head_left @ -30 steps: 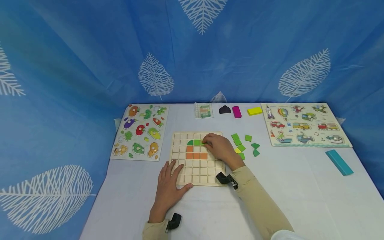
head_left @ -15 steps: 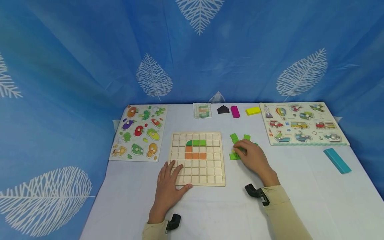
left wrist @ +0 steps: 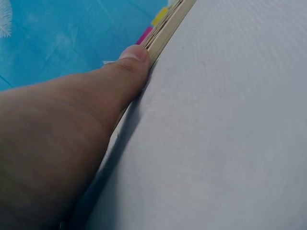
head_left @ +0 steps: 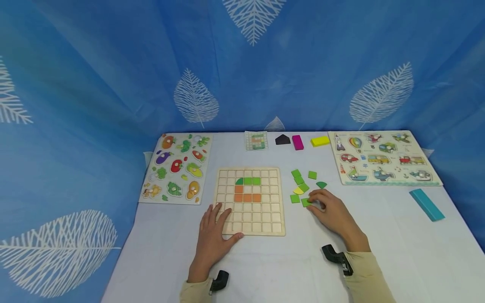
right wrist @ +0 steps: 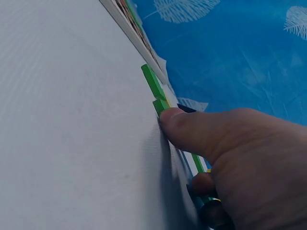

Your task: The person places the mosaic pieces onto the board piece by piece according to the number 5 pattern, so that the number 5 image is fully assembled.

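My left hand (head_left: 214, 240) rests with spread fingers on the lower left corner of the wooden grid board (head_left: 261, 216); its thumb presses the board's front edge, as the left wrist view shows. Set in the grid are orange squares (head_left: 247, 198), two light green squares (head_left: 251, 181) and a dark green quarter circle. Right of the board, my right hand (head_left: 333, 212) pinches a light green square tile (head_left: 305, 202) between thumb and fingers, low at the table. The right wrist view has the thumb (right wrist: 175, 122) against a green piece (right wrist: 159, 106).
Several loose green tiles (head_left: 296, 173), a yellow piece (head_left: 298, 191) and a green quarter circle (head_left: 321, 184) lie around the right hand. Behind are a pattern card (head_left: 256, 141) and coloured blocks (head_left: 297, 142). Picture puzzles flank the board: vegetables (head_left: 176, 168), vehicles (head_left: 382, 158).
My right hand has left the second light green square in the grid and moved right to the loose pieces, where a green tile now lies apart from another. The left hand stays put.
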The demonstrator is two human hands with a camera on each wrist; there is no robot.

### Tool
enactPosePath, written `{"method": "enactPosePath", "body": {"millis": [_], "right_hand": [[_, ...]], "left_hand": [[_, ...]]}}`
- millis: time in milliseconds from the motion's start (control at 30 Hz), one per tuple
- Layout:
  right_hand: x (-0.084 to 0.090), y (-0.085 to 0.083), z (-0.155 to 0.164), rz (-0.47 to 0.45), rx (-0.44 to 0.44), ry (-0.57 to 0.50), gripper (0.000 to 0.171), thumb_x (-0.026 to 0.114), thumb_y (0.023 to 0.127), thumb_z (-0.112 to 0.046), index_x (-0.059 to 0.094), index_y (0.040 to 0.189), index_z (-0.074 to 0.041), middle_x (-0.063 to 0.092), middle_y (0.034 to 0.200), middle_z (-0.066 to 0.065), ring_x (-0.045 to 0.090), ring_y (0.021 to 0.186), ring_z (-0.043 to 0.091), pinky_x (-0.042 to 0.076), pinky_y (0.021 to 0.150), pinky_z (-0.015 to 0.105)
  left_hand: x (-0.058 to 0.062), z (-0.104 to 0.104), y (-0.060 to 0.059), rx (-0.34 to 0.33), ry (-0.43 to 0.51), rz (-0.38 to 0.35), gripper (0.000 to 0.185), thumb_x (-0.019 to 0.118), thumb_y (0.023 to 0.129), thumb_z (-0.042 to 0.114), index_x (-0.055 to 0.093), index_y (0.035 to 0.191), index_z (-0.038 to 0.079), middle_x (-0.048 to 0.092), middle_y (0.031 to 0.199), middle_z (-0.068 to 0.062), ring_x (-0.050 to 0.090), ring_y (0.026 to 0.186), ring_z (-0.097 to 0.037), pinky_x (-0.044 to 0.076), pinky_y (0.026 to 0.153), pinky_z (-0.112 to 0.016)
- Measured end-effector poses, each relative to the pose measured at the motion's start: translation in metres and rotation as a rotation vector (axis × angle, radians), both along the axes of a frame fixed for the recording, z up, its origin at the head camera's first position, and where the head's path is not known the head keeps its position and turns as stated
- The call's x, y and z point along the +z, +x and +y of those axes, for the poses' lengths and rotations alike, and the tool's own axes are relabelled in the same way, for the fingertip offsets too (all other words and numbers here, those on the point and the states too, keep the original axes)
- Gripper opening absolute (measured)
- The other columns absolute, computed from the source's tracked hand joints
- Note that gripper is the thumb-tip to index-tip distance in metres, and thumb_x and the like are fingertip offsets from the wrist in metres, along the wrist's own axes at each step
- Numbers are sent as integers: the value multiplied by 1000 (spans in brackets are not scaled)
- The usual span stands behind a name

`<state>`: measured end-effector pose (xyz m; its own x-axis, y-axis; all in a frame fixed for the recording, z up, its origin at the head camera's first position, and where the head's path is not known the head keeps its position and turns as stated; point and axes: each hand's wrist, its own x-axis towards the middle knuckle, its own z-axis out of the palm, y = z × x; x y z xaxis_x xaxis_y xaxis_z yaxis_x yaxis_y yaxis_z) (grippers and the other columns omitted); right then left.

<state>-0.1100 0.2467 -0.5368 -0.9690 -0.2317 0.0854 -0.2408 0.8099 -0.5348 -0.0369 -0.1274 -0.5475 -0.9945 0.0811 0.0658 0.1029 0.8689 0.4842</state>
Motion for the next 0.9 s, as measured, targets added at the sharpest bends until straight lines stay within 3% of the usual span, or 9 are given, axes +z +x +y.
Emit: {"method": "enactPosePath", "body": {"millis": [200,367,500,900], "right_hand": [[-3,1,-1,26,37,-23,19,77,92,-17,75,110,-18,70,125,0,62,90,13,51,76,34],[-3,1,1,54,41,-63,18,79,89,-14,74,105,-22,71,114,-3,47,72,6,41,64,24],[-4,1,2,100,43,-114,19,81,87,-12,74,103,-20,70,107,-3,42,66,2,38,59,21],[1,-8,-13,162,40,-119,15,81,88,-15,74,101,-18,70,109,-1,45,69,5,39,60,22]], "left_hand": [[-1,-1,0,1,-8,16,84,76,80,64,53,147,20,33,165,-10,21,155,-40,23,123,-63],[-2,-1,0,-3,-2,15,84,76,80,64,53,147,20,33,165,-10,21,155,-40,22,124,-62],[-2,-1,0,-4,3,13,83,76,80,64,53,146,20,33,165,-10,21,155,-39,22,124,-62],[-2,-1,0,-1,8,-4,85,76,80,64,51,148,20,31,166,-9,19,156,-38,20,124,-62]]}}
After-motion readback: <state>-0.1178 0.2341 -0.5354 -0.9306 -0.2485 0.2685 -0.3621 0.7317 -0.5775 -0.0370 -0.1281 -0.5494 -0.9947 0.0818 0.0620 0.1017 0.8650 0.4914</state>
